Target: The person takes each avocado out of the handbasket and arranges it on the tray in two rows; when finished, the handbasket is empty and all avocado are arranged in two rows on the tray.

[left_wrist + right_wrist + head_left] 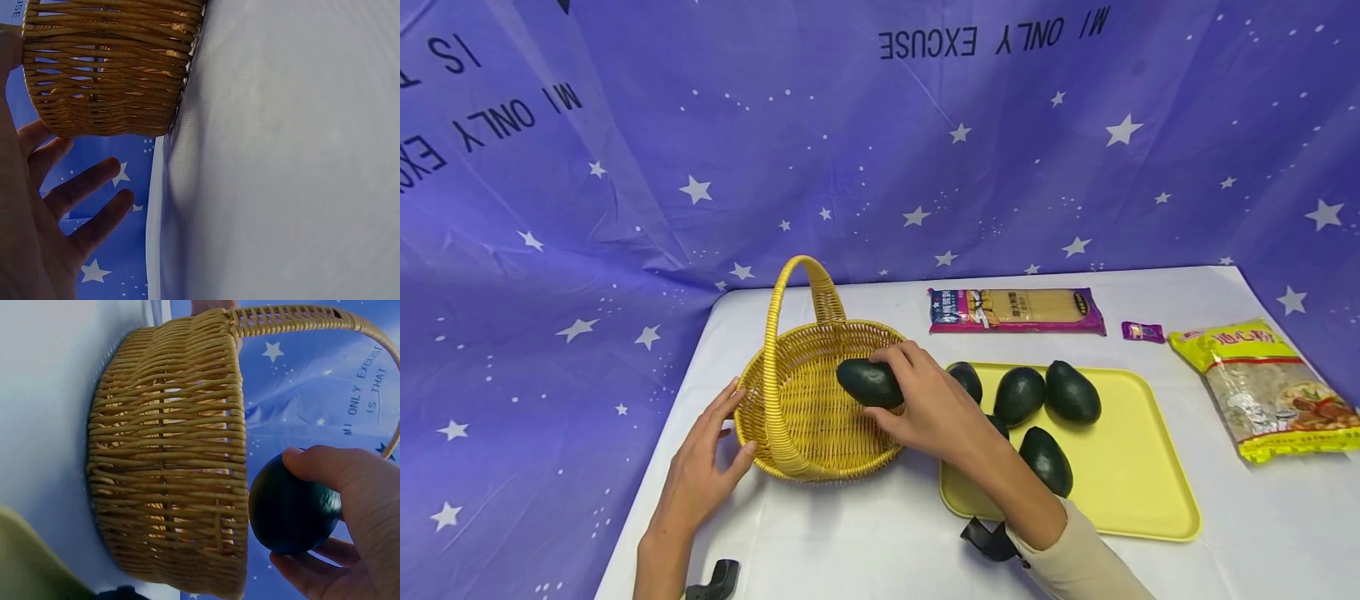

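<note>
My right hand grips a dark green avocado above the right side of a yellow wicker basket. In the right wrist view the avocado is beside the basket's rim, between thumb and fingers. At the basket's left side my left hand touches the rim, its fingers spread and fairly straight; the left wrist view shows them against the woven wall. Several more avocados lie on a yellow tray, some partly hidden by my right arm. No avocado is visible inside the basket.
Behind the tray lies a pack of spaghetti, with a small purple packet to its right. A yellow-and-clear food bag is at the far right. The basket's tall handle arches over its left part.
</note>
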### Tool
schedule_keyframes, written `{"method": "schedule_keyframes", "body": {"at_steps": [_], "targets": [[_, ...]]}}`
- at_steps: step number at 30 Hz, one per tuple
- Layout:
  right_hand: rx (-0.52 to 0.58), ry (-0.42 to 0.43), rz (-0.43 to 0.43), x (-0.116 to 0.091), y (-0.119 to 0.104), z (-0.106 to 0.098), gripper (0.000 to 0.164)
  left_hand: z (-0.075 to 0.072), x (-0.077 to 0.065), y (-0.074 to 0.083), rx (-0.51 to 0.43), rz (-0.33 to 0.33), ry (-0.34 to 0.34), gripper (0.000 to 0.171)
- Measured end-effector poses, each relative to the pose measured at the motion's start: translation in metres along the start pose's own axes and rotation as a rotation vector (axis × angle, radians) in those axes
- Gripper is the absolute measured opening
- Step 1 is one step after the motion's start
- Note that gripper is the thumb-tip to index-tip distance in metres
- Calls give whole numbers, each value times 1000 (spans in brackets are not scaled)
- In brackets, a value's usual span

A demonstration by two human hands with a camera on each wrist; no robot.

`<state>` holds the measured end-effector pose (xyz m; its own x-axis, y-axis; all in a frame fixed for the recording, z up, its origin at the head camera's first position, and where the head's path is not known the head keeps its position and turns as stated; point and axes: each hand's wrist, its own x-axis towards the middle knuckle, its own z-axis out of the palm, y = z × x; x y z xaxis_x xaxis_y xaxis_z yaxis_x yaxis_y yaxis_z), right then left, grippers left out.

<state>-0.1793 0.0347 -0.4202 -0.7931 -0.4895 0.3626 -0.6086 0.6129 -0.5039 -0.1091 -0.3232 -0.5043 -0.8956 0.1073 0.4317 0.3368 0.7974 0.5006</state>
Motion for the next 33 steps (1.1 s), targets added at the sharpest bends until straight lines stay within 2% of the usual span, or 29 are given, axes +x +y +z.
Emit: {"method": "schedule_keyframes", "body": {"at_steps": [9,15,33], "targets": [[-13,47,41,-15,5,-14,66,-1,1,2,47,21,3,78],[7,73,57,-24,10,-21,67,-1,0,2,32,-15,-13,79],[10,102,190,-53,25,-42,70,-1,2,3,-8,-23,-19,79]]}}
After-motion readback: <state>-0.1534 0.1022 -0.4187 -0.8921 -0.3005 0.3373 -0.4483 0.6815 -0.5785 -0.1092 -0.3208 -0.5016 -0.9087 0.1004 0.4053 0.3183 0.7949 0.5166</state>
